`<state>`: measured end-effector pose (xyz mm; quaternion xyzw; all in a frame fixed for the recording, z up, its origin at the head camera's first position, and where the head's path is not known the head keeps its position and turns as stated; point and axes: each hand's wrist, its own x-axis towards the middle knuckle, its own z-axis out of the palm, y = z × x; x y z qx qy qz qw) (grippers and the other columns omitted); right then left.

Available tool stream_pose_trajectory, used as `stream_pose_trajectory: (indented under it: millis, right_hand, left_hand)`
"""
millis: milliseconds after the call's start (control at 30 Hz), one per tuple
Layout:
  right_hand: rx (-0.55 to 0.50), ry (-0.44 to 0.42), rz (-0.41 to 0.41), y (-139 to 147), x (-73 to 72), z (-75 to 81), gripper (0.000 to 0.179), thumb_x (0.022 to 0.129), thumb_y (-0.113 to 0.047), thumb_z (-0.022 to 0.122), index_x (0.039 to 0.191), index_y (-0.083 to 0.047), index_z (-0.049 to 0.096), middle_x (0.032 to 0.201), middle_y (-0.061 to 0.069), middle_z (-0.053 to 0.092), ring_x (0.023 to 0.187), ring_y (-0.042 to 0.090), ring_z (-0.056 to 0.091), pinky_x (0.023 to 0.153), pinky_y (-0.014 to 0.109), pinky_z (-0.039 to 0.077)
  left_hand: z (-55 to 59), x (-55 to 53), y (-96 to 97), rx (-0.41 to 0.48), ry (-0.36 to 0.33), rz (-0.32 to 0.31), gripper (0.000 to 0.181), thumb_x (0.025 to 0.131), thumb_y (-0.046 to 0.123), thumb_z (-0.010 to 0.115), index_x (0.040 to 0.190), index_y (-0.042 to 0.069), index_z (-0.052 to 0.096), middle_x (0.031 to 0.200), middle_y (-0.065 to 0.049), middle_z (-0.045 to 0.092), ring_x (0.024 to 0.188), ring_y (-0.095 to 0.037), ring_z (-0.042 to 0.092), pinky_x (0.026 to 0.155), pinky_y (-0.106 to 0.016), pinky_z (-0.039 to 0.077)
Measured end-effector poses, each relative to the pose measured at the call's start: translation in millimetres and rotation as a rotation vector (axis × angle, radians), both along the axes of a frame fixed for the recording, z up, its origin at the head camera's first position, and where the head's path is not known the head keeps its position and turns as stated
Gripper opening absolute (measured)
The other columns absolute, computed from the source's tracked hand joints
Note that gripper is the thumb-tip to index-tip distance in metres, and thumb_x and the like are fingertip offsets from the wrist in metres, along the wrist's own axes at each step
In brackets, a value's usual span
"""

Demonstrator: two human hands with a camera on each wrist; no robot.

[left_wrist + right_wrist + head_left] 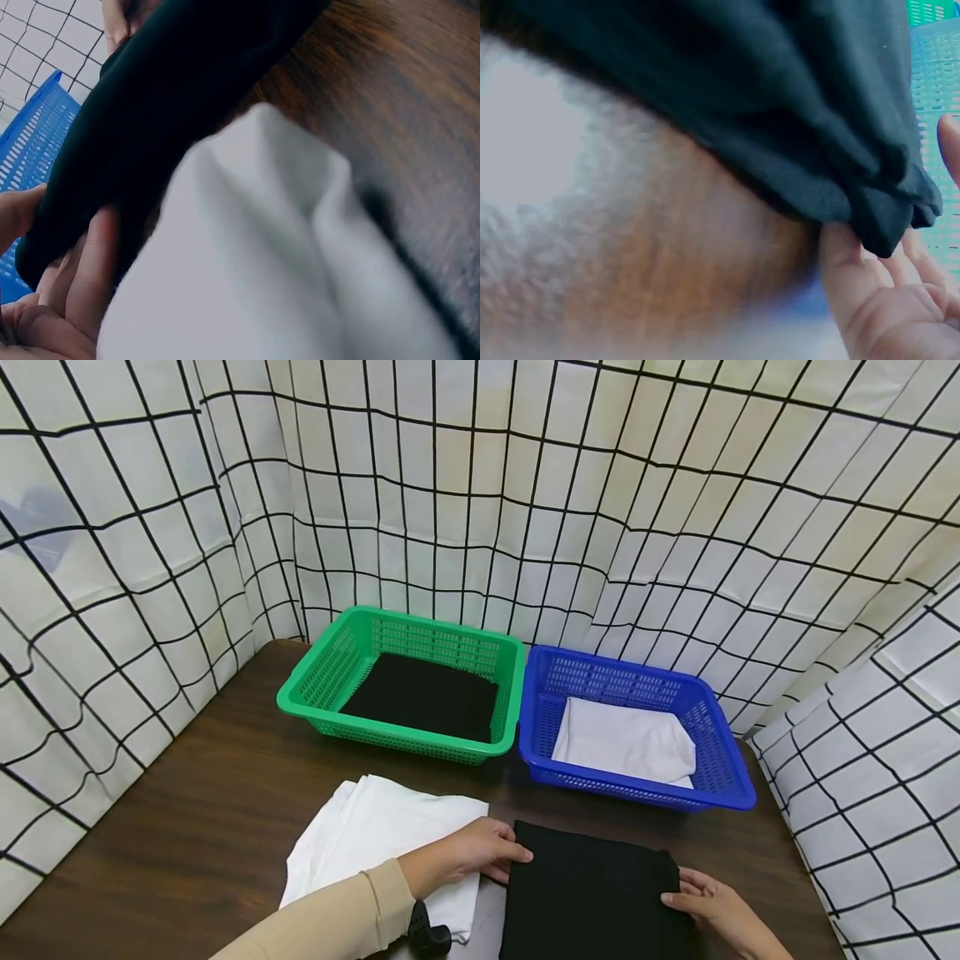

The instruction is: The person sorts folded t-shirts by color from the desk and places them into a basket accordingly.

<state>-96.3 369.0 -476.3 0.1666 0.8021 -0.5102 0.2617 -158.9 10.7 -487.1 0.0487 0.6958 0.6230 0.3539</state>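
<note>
Head view: a dark table (187,827) is seen with a green basket (315,685) and a blue basket (731,777) at its far edge. A folded black cloth (592,893) lies at the near edge, its long axis running toward the person, beside a white cloth (375,835) on its left. It is gripped from both sides: the left hand (472,852) pinches its far-left corner, the right hand (708,902) curls under its right edge, both equally near.
</note>
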Motion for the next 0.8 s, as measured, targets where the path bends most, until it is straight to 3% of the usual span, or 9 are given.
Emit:
stream_pose_trajectory:
  millis: [100, 200, 333, 433, 533, 600, 667, 800]
  right_hand:
    - [-0.077, -0.025, 0.033, 3, 0.7, 0.6, 0.085, 0.098, -0.025, 0.062, 0.147, 0.022, 0.010, 0.153, 0.042, 0.019, 0.137, 0.053, 0.037, 0.106, 0.060, 0.045]
    - [-0.152, -0.047, 0.075, 7, 1.0, -0.1, 0.087, 0.098, -0.023, 0.062, 0.146, 0.023, 0.006, 0.150, 0.043, 0.027, 0.126, 0.040, 0.055, 0.101, 0.054, 0.051]
    - [-0.207, -0.045, 0.174, 14, 2.8, -0.8, 0.083, 0.097, -0.019, 0.062, 0.144, 0.027, 0.010, 0.145, 0.039, 0.042, 0.123, 0.030, 0.059, 0.099, 0.044, 0.054]
    - [-0.283, -0.023, 0.237, 20, 5.7, -1.8, 0.076, 0.097, -0.013, 0.062, 0.142, 0.027, 0.017, 0.137, 0.025, 0.057, 0.118, 0.018, 0.062, 0.097, 0.035, 0.056]
    - [-0.340, -0.007, 0.248, 21, 8.2, -3.1, 0.073, 0.096, -0.009, 0.062, 0.142, 0.028, 0.017, 0.135, 0.014, 0.061, 0.112, 0.007, 0.062, 0.095, 0.030, 0.056]
    - [-0.292, 0.005, 0.232, 19, 8.7, -3.0, 0.076, 0.096, -0.010, 0.062, 0.142, 0.028, 0.015, 0.136, 0.022, 0.059, 0.116, 0.012, 0.061, 0.096, 0.032, 0.056]
    - [-0.194, 0.012, 0.206, 15, 8.2, -2.6, 0.080, 0.096, -0.013, 0.063, 0.143, 0.027, 0.014, 0.141, 0.034, 0.050, 0.124, 0.029, 0.059, 0.100, 0.039, 0.054]
    - [-0.013, -0.017, 0.113, 6, 6.8, -3.6, 0.085, 0.093, -0.020, 0.068, 0.145, 0.024, 0.018, 0.149, 0.043, 0.028, 0.138, 0.056, 0.034, 0.105, 0.056, 0.048]
  left_hand:
    - [-0.6, -0.2, -0.4, 0.003, -0.004, -0.010, 0.013, 0.090, 0.013, 0.071, 0.083, 0.007, 0.061, 0.086, -0.006, 0.075, 0.070, -0.011, 0.069, 0.071, -0.035, 0.063]
    - [-2.4, -0.6, -1.1, 0.004, -0.007, -0.024, 0.013, 0.091, 0.014, 0.070, 0.084, 0.007, 0.062, 0.085, -0.004, 0.075, 0.069, -0.011, 0.069, 0.071, -0.035, 0.063]
    - [-5.6, -1.4, -3.3, 0.017, 0.006, -0.060, 0.015, 0.090, 0.013, 0.070, 0.082, 0.007, 0.059, 0.084, -0.002, 0.072, 0.070, -0.011, 0.067, 0.073, -0.034, 0.063]
    - [-7.8, -1.9, -5.0, 0.049, 0.006, -0.097, 0.016, 0.088, 0.008, 0.071, 0.081, 0.009, 0.056, 0.083, -0.001, 0.068, 0.072, -0.010, 0.066, 0.075, -0.031, 0.062]
    - [-8.9, -1.7, -5.7, 0.066, 0.009, -0.123, 0.018, 0.085, 0.005, 0.072, 0.081, 0.011, 0.055, 0.080, 0.001, 0.067, 0.072, -0.009, 0.066, 0.074, -0.026, 0.060]
    - [-8.8, -1.3, -5.9, 0.064, 0.021, -0.128, 0.020, 0.085, 0.005, 0.072, 0.080, 0.012, 0.054, 0.078, 0.003, 0.067, 0.071, -0.008, 0.066, 0.072, -0.024, 0.059]
    - [-8.2, -0.8, -6.1, 0.053, 0.039, -0.129, 0.021, 0.084, 0.006, 0.072, 0.077, 0.012, 0.054, 0.075, 0.004, 0.066, 0.070, -0.008, 0.066, 0.071, -0.023, 0.058]
    - [-7.5, 0.1, -7.2, 0.055, 0.053, -0.133, 0.022, 0.085, 0.006, 0.071, 0.075, 0.011, 0.052, 0.076, 0.003, 0.065, 0.070, -0.009, 0.065, 0.074, -0.027, 0.061]
